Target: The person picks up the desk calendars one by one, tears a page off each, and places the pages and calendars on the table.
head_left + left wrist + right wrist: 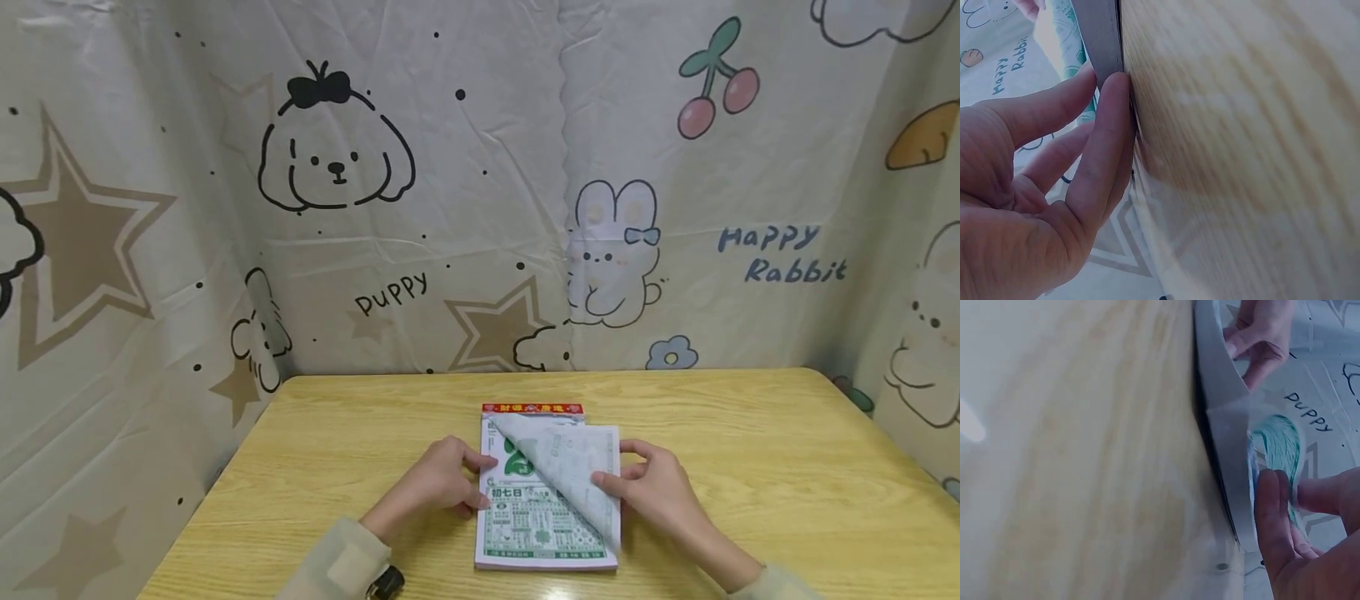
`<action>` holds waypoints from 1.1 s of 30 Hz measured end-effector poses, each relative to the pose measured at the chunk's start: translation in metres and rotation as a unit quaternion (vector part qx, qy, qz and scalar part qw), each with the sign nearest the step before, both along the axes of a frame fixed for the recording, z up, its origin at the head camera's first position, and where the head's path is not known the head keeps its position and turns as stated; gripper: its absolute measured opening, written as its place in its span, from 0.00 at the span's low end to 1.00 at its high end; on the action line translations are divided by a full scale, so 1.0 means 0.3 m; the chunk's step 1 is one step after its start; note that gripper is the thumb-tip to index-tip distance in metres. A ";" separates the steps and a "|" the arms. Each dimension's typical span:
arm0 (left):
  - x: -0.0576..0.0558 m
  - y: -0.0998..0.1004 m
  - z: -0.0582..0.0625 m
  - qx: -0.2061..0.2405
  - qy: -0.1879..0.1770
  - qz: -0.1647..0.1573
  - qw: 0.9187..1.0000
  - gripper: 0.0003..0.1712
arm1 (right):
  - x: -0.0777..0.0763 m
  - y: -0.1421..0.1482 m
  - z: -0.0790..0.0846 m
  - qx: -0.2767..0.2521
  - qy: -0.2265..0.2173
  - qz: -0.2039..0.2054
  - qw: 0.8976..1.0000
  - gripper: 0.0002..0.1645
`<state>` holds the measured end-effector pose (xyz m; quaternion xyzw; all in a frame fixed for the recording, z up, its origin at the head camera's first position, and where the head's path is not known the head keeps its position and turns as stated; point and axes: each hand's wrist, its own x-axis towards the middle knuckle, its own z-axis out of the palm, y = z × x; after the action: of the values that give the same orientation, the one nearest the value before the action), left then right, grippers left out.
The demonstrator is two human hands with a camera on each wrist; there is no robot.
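Note:
On the table lies a thick tear-off calendar (pixel 543 525) with a red header strip (pixel 532 408) and green print on its sheets. Its top page (pixel 588 458) is lifted and folded diagonally from the left toward the right, baring the sheet beneath. My right hand (pixel 663 487) pinches this page at the calendar's right edge, thumb on top; the right wrist view shows the page (pixel 1285 444) curling up between thumb and fingers. At the left edge, my left hand (pixel 441 473) holds the calendar's side, its thumb and fingertips against the pad (pixel 1100 40) in the left wrist view.
The wood-grain table (pixel 360 417) extends around the calendar to both sides. A printed cloth (pixel 480 167) with cartoon animals and stars hangs behind and at the sides. A small black object (pixel 387 582) shows beside the left sleeve (pixel 337 562).

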<state>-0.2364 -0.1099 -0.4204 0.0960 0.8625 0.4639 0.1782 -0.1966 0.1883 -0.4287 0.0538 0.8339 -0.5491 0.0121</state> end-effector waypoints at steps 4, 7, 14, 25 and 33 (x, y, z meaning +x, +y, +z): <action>-0.003 -0.001 0.006 -0.008 -0.001 0.002 1.000 0.29 | -0.017 0.007 0.019 -0.046 0.010 0.012 0.999 0.36; -0.002 0.000 0.013 -0.013 -0.001 0.002 1.000 0.29 | -0.025 0.011 0.028 -0.059 0.016 0.014 0.998 0.35; 0.006 0.000 0.016 -0.014 0.003 0.001 1.000 0.28 | -0.022 0.012 0.030 -0.045 0.014 0.013 0.999 0.31; 0.006 0.002 0.021 -0.017 0.005 0.002 1.000 0.28 | -0.012 0.014 0.020 -0.032 0.006 0.008 0.999 0.29; 0.010 0.007 0.022 -0.020 0.001 0.009 1.000 0.28 | -0.002 0.019 0.016 -0.031 0.005 0.009 0.999 0.31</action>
<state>-0.2333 -0.1078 -0.4139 0.0849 0.8725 0.4484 0.1747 -0.1973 0.1940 -0.4240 0.0434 0.8172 -0.5745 0.0147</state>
